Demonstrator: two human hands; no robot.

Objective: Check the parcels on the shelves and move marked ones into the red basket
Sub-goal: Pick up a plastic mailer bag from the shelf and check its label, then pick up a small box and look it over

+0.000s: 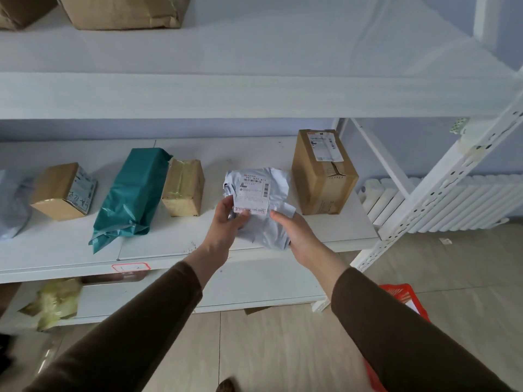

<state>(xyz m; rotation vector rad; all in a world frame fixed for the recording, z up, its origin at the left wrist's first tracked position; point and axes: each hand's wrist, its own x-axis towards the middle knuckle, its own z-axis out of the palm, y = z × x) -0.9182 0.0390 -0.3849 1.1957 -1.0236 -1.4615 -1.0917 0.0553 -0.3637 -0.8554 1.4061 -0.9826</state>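
A crumpled grey plastic parcel with a white shipping label facing me is held up over the middle shelf. My left hand grips its left edge, thumb on the label's lower corner. My right hand holds it from below on the right side. On the same shelf stand a tall brown carton to the right, a small taped box, a green bag parcel and a tilted brown box to the left. The red basket sits on the floor at lower right, mostly hidden by my right arm.
A grey bag lies at the shelf's far left. Brown parcels sit on the top shelf. A yellow-green bag lies on the bottom shelf. The white shelf upright slants at the right, with a radiator behind it.
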